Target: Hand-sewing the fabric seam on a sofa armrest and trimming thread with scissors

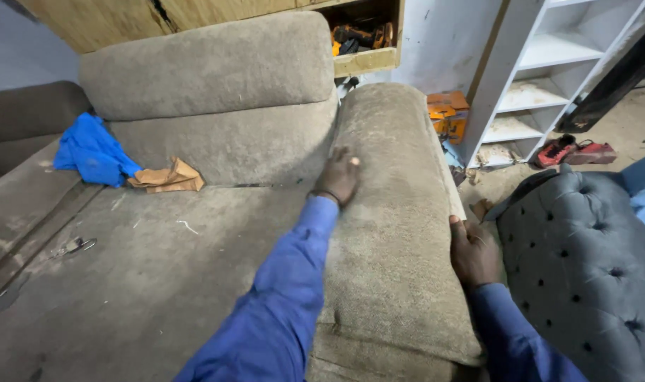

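A dusty grey-brown sofa (pixel 195 233) fills the left and centre of the frame, its wide seat stained and strewn with small scraps. Its padded armrest (pixel 396 233) runs from the bottom centre up toward the top centre. The left hand (pixel 338 177) lies flat and open on the inner side of the armrest, near the crease where it meets the backrest (pixel 209 67). The right hand (pixel 472 251) curls over the armrest's outer edge at centre right, fingers wrapped around the side.

On the seat at upper left lie a blue cloth (pixel 92 152) and, just beside it, a folded brown paper (pixel 168 177). A tufted grey chair (pixel 584 262) crowds the lower right, close beside the armrest, leaving only a narrow gap. Beyond it, a white shelf unit (pixel 542 71) stands at upper right, with bare concrete floor (pixel 626 127) beside it.
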